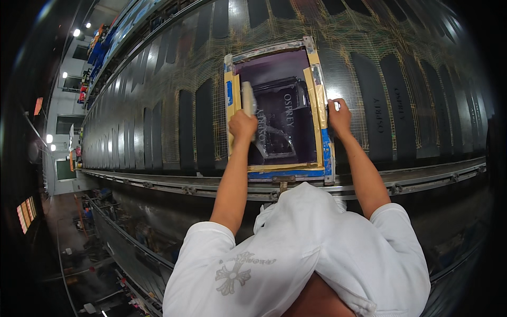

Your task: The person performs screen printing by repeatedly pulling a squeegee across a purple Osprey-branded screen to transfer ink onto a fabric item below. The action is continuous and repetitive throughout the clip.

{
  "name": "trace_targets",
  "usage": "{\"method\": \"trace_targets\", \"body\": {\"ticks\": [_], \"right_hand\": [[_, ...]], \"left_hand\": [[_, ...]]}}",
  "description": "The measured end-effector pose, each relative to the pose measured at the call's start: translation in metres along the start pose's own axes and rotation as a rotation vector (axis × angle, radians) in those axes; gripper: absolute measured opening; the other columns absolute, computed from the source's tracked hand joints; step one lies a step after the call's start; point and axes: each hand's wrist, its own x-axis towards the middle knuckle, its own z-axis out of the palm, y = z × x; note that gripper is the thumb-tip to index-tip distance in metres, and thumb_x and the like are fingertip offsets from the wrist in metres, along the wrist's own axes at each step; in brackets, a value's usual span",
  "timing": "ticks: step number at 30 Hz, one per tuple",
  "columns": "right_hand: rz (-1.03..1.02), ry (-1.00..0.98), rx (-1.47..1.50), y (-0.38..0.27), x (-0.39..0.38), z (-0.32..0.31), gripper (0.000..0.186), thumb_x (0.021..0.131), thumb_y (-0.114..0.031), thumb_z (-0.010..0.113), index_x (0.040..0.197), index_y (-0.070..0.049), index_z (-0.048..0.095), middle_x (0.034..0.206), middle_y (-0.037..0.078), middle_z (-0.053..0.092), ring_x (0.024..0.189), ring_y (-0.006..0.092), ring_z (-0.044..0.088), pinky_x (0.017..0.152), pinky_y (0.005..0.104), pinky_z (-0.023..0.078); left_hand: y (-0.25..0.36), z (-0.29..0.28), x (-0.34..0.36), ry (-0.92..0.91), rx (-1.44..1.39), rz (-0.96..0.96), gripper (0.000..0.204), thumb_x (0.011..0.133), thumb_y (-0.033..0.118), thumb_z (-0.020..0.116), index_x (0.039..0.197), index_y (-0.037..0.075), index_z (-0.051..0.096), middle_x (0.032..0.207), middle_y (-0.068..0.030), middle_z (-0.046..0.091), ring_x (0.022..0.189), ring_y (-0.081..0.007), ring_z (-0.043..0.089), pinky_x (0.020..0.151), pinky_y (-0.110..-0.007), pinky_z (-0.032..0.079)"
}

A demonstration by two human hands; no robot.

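Note:
A rectangular screen printing frame (277, 172) with yellow and blue tape on its edges lies on the long printing table, with a dark purple mesh, pale lettering and glossy dark ink inside. My left hand (242, 124) is closed on a pale, long squeegee (247, 94), held upright along the inside of the frame's left side. My right hand (338, 115) is at the outer right edge of the frame, fingers curled against it, gripping that edge.
Dark cut fabric pieces (396, 105), some with printed lettering, lie in rows on the long table among yellow grid lines. A metal rail (412, 185) runs along the near edge. Coloured items (97, 42) stand along the far left. My white shirt fills the lower middle.

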Motion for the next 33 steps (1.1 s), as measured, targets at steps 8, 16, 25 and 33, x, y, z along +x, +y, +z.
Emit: {"method": "trace_targets", "body": {"ticks": [8, 16, 25, 33], "right_hand": [[-0.079, 0.08, -0.087, 0.002, 0.003, 0.002, 0.034, 0.098, -0.038, 0.063, 0.109, -0.006, 0.071, 0.1, 0.024, 0.074, 0.095, 0.0442, 0.07, 0.087, 0.0476, 0.053], [-0.137, 0.094, -0.197, 0.002, 0.004, 0.002, 0.031, 0.098, -0.036, 0.063, 0.106, -0.006, 0.07, 0.093, 0.023, 0.073, 0.092, 0.0449, 0.07, 0.08, 0.047, 0.052], [-0.295, -0.153, -0.667, -0.08, 0.019, -0.021, 0.04, 0.092, -0.041, 0.073, 0.113, -0.007, 0.073, 0.104, 0.019, 0.074, 0.103, 0.0416, 0.069, 0.087, 0.0498, 0.054], [-0.583, -0.689, -0.786, -0.188, 0.081, 0.07, 0.043, 0.08, -0.036, 0.084, 0.106, -0.004, 0.073, 0.09, 0.019, 0.074, 0.09, 0.0409, 0.071, 0.079, 0.0491, 0.056]], "left_hand": [[-0.006, -0.027, -0.004, -0.212, -0.133, 0.735, 0.024, 0.083, 0.021, 0.072, 0.103, 0.008, 0.074, 0.094, -0.0151, 0.075, 0.092, -0.0396, 0.071, 0.083, -0.05, 0.055], [0.017, -0.024, 0.084, -0.18, -0.109, 1.06, 0.025, 0.078, 0.013, 0.07, 0.102, 0.014, 0.073, 0.09, -0.0121, 0.073, 0.09, -0.0368, 0.068, 0.08, -0.048, 0.054], [0.016, -0.01, 0.139, -0.231, -0.064, 1.056, 0.027, 0.075, 0.025, 0.086, 0.099, 0.013, 0.078, 0.092, -0.0058, 0.075, 0.091, -0.0301, 0.069, 0.081, -0.041, 0.051], [0.017, -0.007, 0.164, -0.231, -0.227, 0.991, 0.021, 0.075, 0.026, 0.084, 0.091, 0.013, 0.079, 0.084, -0.0109, 0.074, 0.082, -0.0336, 0.071, 0.081, -0.045, 0.052]]}}
